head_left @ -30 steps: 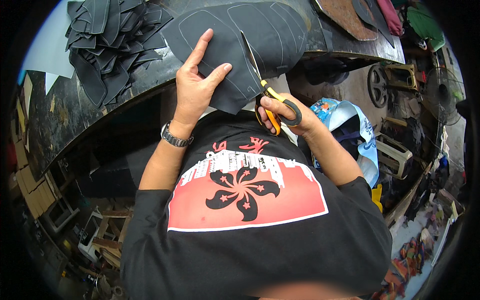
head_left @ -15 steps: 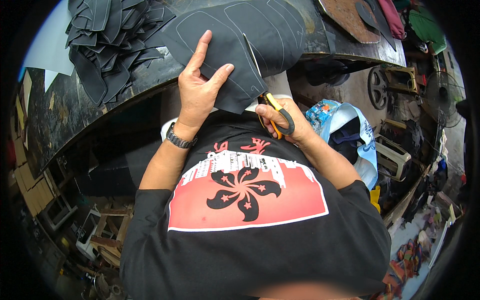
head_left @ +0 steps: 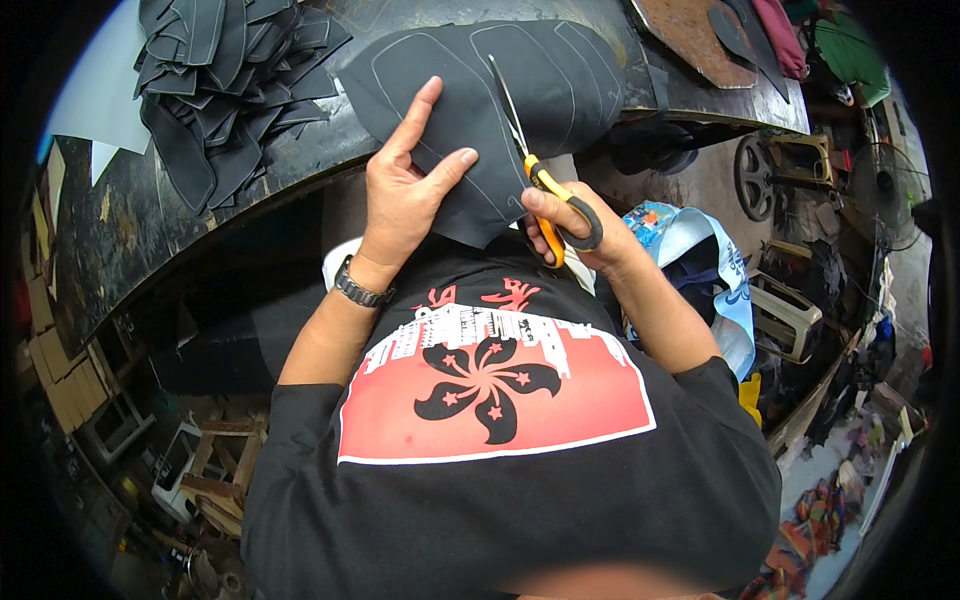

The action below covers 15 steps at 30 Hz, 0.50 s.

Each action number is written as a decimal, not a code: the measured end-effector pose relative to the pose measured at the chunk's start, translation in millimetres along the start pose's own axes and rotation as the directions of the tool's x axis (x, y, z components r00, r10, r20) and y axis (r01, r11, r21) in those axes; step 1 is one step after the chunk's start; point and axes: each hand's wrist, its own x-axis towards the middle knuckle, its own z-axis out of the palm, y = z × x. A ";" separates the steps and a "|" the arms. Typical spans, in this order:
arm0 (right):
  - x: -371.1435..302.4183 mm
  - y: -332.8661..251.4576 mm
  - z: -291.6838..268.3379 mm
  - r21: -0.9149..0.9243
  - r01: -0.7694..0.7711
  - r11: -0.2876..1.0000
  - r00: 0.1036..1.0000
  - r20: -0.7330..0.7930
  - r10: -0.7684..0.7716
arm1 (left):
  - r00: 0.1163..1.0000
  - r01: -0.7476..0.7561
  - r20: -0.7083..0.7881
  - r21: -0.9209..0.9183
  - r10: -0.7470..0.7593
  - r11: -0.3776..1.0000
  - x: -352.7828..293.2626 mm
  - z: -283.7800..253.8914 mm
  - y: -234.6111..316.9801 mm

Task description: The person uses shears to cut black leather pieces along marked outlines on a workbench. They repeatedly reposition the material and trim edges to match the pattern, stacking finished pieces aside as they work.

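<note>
A black sheet, marked with pale curved outlines, overhangs the table edge toward my lap. My left hand grips its near left part, index finger and thumb lying on top and the other fingers partly hidden beneath. In my right hand are scissors with yellow and black handles. Their blades point away from me over the sheet, along one of the pale lines. Whether the lower blade lies under the sheet is hard to tell.
A heap of cut black pieces lies on the dark table at the left, beside a white sheet. At the far right rests a brown board. Below it on the right are a light blue bag and a fan.
The black sheet and my left hand have shifted slightly right and toward me. My right hand has moved a little right, and more of the scissors, including the pivot, now shows.
</note>
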 end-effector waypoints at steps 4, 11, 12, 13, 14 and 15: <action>7.2 1.2 6.0 0.039 0.035 0.999 0.999 0.001 -0.036 | 1.000 0.003 -0.018 -0.048 -0.003 0.999 -3.2 1.2 -0.4; 8.3 12.5 12.3 0.048 0.040 0.998 0.997 -0.064 -0.037 | 1.000 0.008 -0.015 -0.033 -0.008 0.999 -1.9 -0.3 -2.7; 8.1 12.7 12.3 0.042 0.029 0.999 0.997 -0.072 -0.026 | 1.000 0.018 -0.015 -0.047 -0.018 0.999 -1.5 -0.2 -2.6; 7.8 12.7 12.2 0.036 0.018 0.999 0.997 -0.080 -0.015 | 1.000 0.025 -0.016 -0.063 -0.026 0.998 -1.2 0.0 -2.4; 7.7 12.5 11.9 0.027 0.021 0.999 0.997 -0.076 -0.019 | 0.999 0.032 -0.017 -0.079 -0.033 0.996 -0.9 -0.1 -2.3; 7.6 12.3 11.3 0.019 0.024 1.000 0.997 -0.072 -0.023 | 0.999 0.039 -0.019 -0.094 -0.041 0.995 -0.7 -0.4 -2.1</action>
